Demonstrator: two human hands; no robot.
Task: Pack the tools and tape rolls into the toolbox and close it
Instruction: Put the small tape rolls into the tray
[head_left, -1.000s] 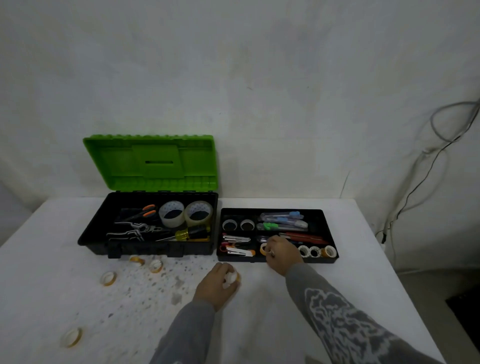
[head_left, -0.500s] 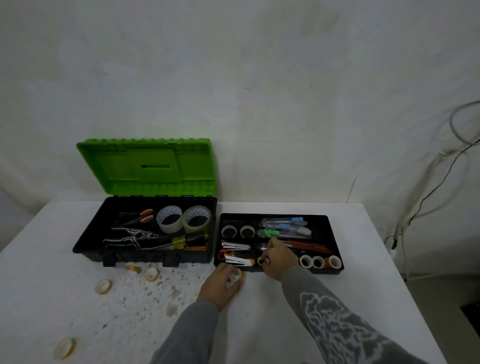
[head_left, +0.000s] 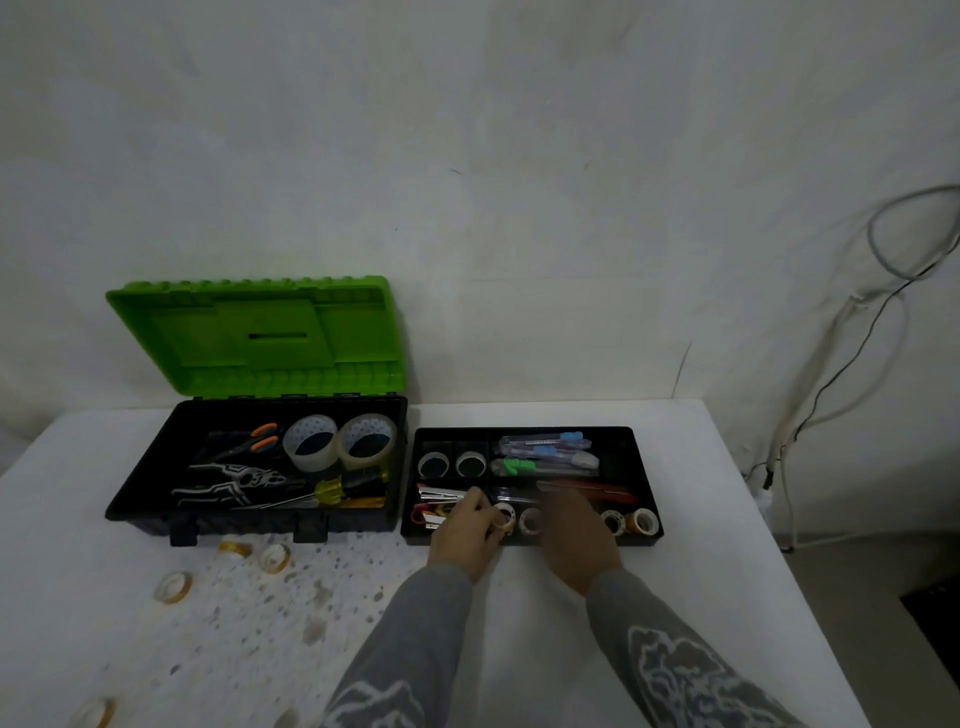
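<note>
Packing is partly done. The toolbox (head_left: 249, 527) sits open on the worktop (head_left: 675, 597), its green lid (head_left: 249, 338) raised towards the wall, with pliers (head_left: 228, 483), a yellow-handled screwdriver (head_left: 337, 491) and two large tape rolls (head_left: 311, 449) already inside. Its black tray (head_left: 524, 429) lies out on the worktop just beside the box, on the right, carrying knives, clips and several little rolls. The left hand (head_left: 467, 530) reaches into the tray's front row, its grip narrow, pinching a small tape roll (head_left: 505, 519) next to another roll there. The right hand (head_left: 576, 530) hovers over the tray's front; it is blurred, but the fingers look stretched flat, the grip wide and empty. Left to do, as I judge it: at least four loose rolls (head_left: 174, 587) lie on the worktop in front of the box, the tray must go into the toolbox, and the lid must come down and latch
</note>
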